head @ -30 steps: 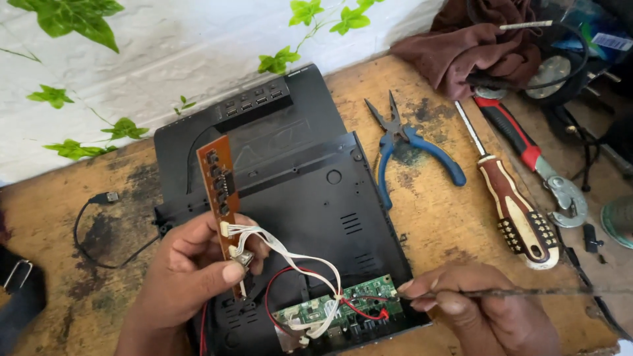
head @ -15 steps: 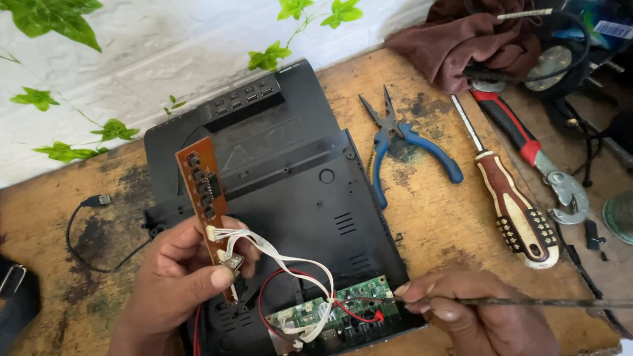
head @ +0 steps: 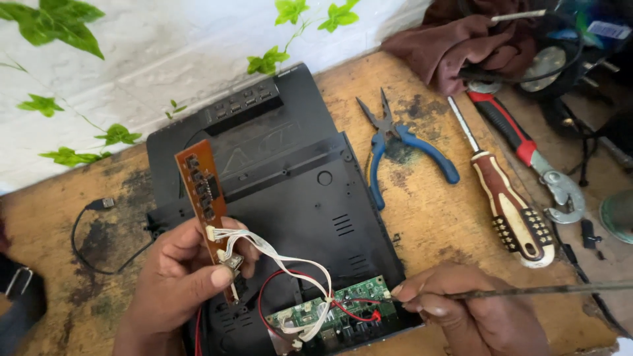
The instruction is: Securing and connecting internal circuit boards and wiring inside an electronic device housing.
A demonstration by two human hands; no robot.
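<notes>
My left hand (head: 178,283) holds a narrow brown circuit board (head: 203,198) with a row of small buttons, upright over a black plastic device casing (head: 290,191). White ribbon wires (head: 283,264) and a red wire (head: 264,303) run from that board down to a green circuit board (head: 336,310) at the casing's near edge. My right hand (head: 461,316) pinches a thin metal rod (head: 547,289) that lies sideways to the right, with its tip at the green board's right end.
On the worn wooden bench lie blue-handled pliers (head: 395,142), a brown-and-white screwdriver (head: 508,204) and a red-handled wrench (head: 527,155). A dark cloth (head: 461,43) is bunched at the back right. A black cable (head: 92,224) lies at the left. Green leaves hang on the white wall.
The view has shifted slightly. My left hand raised the brown board a little higher over the casing. My right hand stays at the green board with the rod.
</notes>
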